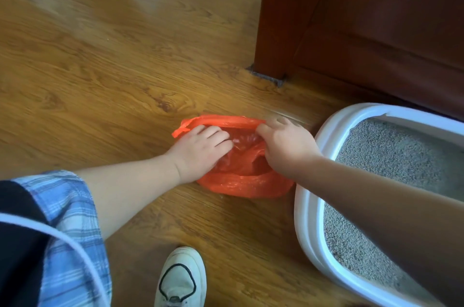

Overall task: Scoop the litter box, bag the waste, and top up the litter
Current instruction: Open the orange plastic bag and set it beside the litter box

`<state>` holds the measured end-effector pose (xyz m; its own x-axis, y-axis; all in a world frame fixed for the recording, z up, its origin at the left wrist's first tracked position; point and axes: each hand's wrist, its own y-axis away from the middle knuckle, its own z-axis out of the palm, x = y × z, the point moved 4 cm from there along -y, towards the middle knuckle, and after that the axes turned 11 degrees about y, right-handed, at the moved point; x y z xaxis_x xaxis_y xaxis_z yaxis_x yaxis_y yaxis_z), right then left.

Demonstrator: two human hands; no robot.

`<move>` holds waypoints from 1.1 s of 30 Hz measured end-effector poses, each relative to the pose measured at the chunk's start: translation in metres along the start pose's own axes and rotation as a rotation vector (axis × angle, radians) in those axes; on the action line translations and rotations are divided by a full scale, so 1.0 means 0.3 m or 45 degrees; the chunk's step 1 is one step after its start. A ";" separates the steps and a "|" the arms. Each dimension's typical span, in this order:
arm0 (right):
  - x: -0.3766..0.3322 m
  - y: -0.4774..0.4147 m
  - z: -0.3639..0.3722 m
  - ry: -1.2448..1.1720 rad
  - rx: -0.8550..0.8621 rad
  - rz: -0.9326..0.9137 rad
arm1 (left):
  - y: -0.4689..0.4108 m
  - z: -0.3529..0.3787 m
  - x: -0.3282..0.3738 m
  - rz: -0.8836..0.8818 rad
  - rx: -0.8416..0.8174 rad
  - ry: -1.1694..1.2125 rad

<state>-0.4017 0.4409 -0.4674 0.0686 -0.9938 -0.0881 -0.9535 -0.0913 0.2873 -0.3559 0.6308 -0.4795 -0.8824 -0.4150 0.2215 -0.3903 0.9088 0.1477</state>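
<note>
The orange plastic bag (241, 185) lies on the floor just left of the litter box (305, 206), its mouth stretched left to right between the left hand (198, 151), whose curled fingers grip its left side, and the right hand (286, 146), which pinches the far-right rim.

An orange plastic bag (241, 186) lies crumpled and open-mouthed on the floor (100, 75), just left of a white litter box (305, 206) filled with grey litter (376, 156).
</note>
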 end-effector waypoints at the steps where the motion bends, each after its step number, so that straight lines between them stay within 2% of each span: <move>1: -0.010 0.013 0.007 0.056 0.048 -0.014 | -0.004 -0.010 0.010 0.027 0.083 -0.026; 2: -0.016 0.023 0.018 0.098 0.037 0.001 | -0.008 -0.021 0.018 0.054 0.152 -0.042; 4: -0.021 0.036 0.055 0.132 -0.123 0.052 | -0.013 -0.030 0.028 0.118 0.220 -0.063; 6: -0.023 0.036 0.085 0.144 -0.296 0.064 | -0.014 -0.027 0.028 0.139 0.207 -0.105; 7: -0.021 0.031 0.099 0.164 -0.367 0.066 | -0.016 -0.022 0.024 0.092 0.125 -0.136; 11: -0.013 0.020 0.154 0.223 -0.586 0.089 | -0.004 0.039 -0.009 -0.224 -0.461 -0.212; 16: -0.054 0.066 0.177 0.207 -0.733 -0.035 | 0.025 0.074 -0.048 -0.437 -0.704 -0.125; 18: -0.084 0.093 0.165 0.194 -0.703 -0.087 | 0.041 0.076 -0.059 -0.484 -0.738 -0.114; 23: -0.109 0.126 0.100 0.129 -0.350 -0.045 | 0.037 0.044 -0.024 -0.455 -0.622 -0.096; 28: -0.095 0.156 0.069 0.197 -0.074 -0.076 | 0.058 0.022 0.045 -0.197 -0.345 -0.122; 33: -0.142 0.197 0.134 0.269 -0.489 -0.044 | 0.121 0.071 0.088 -0.165 -0.651 -0.180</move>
<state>-0.4728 0.4803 -0.4851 0.1952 -0.9774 0.0814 -0.7738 -0.1025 0.6251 -0.3988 0.6538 -0.4888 -0.8763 -0.4799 0.0437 -0.3516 0.6989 0.6228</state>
